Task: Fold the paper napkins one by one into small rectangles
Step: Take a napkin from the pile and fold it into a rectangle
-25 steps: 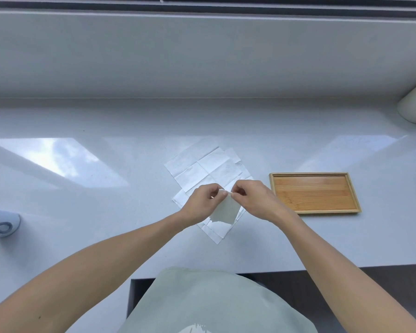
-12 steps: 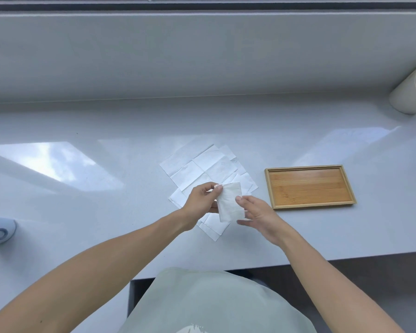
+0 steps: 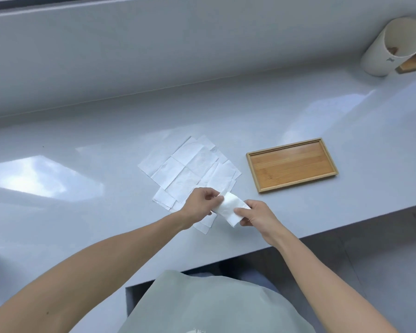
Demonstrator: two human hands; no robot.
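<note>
Napkin [image 3: 230, 207] above counter edge, over the unfolded pile [image 3: 190, 169] | left hand [image 3: 198, 205] pinches one end, right hand [image 3: 255, 216] the other | I'd align edges squarely, then crease firmly.

no readable text, labels, brands or numbers anywhere

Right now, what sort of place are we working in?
Probably a home or café counter under a window: a long glossy white countertop reflecting sky, a small wooden tray, and a white cup by the wall.
</note>
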